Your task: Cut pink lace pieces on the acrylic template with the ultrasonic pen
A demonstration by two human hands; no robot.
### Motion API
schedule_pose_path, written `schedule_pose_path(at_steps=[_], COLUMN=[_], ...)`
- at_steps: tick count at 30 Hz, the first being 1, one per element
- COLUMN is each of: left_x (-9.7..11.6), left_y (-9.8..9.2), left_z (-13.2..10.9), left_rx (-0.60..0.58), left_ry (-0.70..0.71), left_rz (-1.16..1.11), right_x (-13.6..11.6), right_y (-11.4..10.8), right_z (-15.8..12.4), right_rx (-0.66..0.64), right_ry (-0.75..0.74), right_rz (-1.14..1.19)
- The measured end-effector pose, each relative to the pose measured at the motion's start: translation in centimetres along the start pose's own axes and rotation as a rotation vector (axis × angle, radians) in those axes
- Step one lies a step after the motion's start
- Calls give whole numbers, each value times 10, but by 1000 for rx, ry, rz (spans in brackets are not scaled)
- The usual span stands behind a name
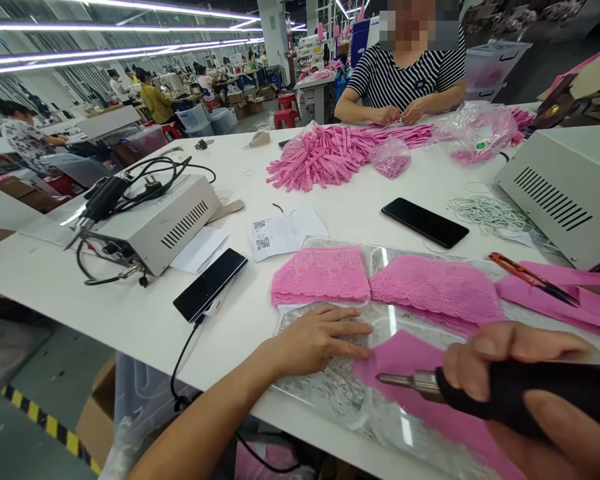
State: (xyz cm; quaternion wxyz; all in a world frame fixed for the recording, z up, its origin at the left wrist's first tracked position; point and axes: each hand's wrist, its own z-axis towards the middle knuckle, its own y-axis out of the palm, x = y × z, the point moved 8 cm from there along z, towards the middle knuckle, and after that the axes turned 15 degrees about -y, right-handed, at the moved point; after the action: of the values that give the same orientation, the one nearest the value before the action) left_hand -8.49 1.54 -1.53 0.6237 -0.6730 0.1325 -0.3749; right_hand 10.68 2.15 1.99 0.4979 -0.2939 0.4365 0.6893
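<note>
My right hand (pixel 525 387) is closed around a black pen-like power tool (pixel 460 390) with a pointed metal tip. That tip is over a pink fabric piece (pixel 405 353) at the lower right; I cannot tell whether it touches. Spread flat, my left hand (pixel 320 339) has its fingertips at the fabric's left edge and holds nothing. Underneath lies a clear patterned plastic board (pixel 325 393). Just beyond my hands, two stacks of pink lace pieces, a left stack (pixel 320 275) and a right stack (pixel 437 290), rest side by side on the board.
Phones lie left (pixel 210 285) and right (pixel 425 222). Vented metal boxes stand left (pixel 155 220) and right (pixel 565 193), with a cabled black tool (pixel 103 200) on the left one. Orange-black tweezers (pixel 533 279) lie right. Across the table, a person (pixel 405 80) handles pink strips (pixel 325 157).
</note>
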Motion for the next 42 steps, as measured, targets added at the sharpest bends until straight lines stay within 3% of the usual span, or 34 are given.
schedule_pose_path(at_steps=[3,5,17,24,31,36,42], left_x=[1,1,4,4,3,-1,-3], left_y=[1,2,1,2,2,-4,-10], left_z=[0,0,0,0,1,0,-8], left_rx=[-5,-8,-17,-4,-11,49,95], left_ry=[11,16,20,21,9,-22,-43], left_rz=[3,13,37,35,31,-56,-148], right_x=[-1,0,3,8,8,1,-4], right_y=[36,45,42,39,40,45,39], right_z=[4,3,1,2,0,-1,7], right_rx=[-138,-173,-168,-5,-34,-208,-132], right_ry=[-8,-14,-31,17,-8,-81,-85], right_rz=[30,11,-20,-80,-92,-39,-47])
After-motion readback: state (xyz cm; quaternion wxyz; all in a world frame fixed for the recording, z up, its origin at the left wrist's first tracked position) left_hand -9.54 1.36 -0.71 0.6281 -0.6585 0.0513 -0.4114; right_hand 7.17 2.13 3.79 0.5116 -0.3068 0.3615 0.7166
